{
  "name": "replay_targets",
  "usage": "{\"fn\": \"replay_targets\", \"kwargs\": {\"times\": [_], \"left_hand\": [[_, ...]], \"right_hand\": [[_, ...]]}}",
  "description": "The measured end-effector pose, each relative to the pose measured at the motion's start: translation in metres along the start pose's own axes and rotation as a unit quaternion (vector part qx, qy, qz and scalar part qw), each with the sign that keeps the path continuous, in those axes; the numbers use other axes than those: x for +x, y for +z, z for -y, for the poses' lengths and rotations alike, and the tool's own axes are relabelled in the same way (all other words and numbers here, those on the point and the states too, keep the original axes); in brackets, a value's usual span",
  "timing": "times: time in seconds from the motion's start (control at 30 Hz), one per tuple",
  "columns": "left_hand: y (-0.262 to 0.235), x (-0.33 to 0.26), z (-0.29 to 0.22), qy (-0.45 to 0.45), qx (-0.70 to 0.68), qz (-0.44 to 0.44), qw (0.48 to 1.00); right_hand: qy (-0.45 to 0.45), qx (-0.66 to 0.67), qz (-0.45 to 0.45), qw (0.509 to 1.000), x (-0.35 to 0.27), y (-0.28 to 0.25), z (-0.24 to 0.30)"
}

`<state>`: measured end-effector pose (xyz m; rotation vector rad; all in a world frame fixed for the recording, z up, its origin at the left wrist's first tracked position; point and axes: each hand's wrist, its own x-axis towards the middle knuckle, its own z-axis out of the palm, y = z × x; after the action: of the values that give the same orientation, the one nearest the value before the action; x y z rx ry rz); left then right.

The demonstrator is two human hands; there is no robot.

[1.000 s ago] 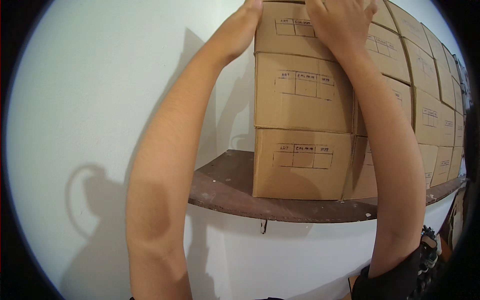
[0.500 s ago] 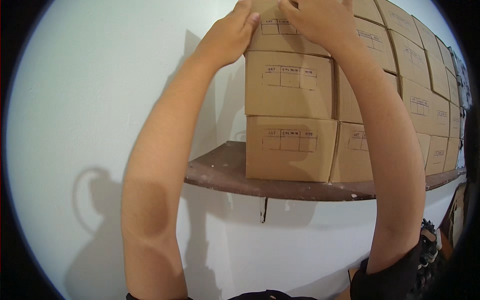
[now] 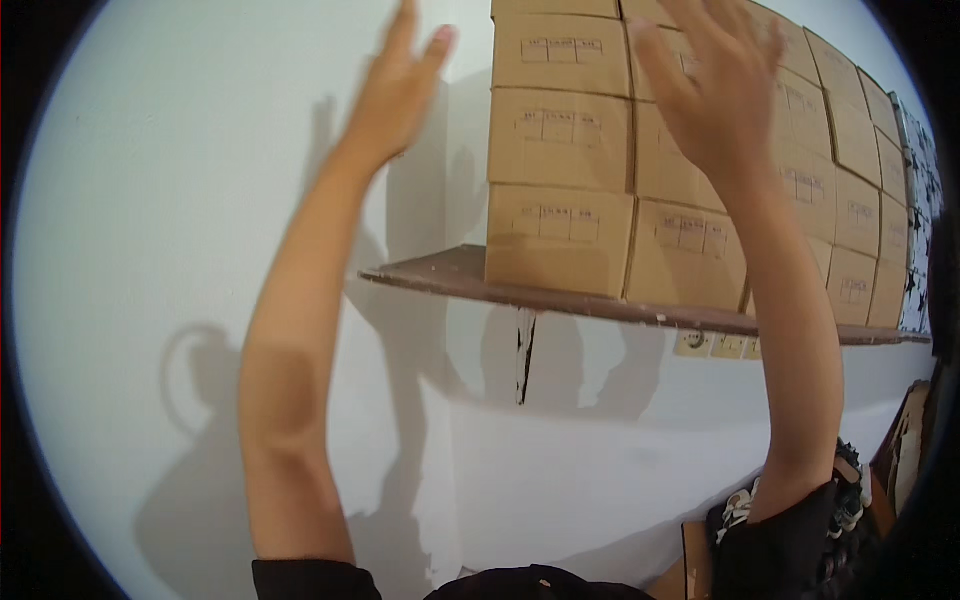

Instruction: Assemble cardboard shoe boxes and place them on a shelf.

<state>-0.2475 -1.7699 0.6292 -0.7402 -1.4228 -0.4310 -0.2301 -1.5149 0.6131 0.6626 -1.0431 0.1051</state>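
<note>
Brown cardboard boxes [image 3: 560,138], each with a printed grid on its front, stand stacked in columns on a dark shelf [image 3: 440,272]. My left hand [image 3: 392,95] is raised to the left of the stack, apart from it, with thumb and fingers spread and nothing held. In front of the second column my right hand [image 3: 722,95] is up with its fingers apart, holding nothing. It hides parts of the boxes behind it. Some fingertips of both hands run near or past the upper edge of the picture.
A pale wall [image 3: 180,200] is close on the left. Under the shelf are a bracket [image 3: 522,360] and wall sockets [image 3: 695,343]. Shoes [image 3: 738,510] and an open cardboard box [image 3: 692,560] are at the lower right. Black-and-white patterned boxes [image 3: 916,220] end the row.
Both hands have let go of the upper left box and moved apart, the left one leftward and the right one rightward. The view has shifted, so the shelf appears higher and slightly smaller.
</note>
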Motion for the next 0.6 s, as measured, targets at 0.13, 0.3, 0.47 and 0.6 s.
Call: {"fn": "replay_targets", "kwargs": {"times": [0.13,0.3,0.47,0.6], "left_hand": [[-0.062,-0.08,-0.048,0.065,0.105,-0.033,0.992],[-0.093,-0.255,-0.134,0.12,0.046,-0.34,0.932],[-0.075,-0.406,-0.196,-0.047,0.119,-0.229,0.965],[-0.075,-0.476,-0.262,-0.343,0.097,-0.136,0.924]], "right_hand": [[-0.033,0.009,-0.037,0.999,-0.074,-0.049,-0.016],[0.208,0.195,-0.154,0.946,-0.207,-0.141,-0.007],[0.325,0.151,-0.068,0.931,-0.321,-0.201,0.04],[0.421,0.064,0.158,0.891,-0.377,-0.278,0.088]]}}
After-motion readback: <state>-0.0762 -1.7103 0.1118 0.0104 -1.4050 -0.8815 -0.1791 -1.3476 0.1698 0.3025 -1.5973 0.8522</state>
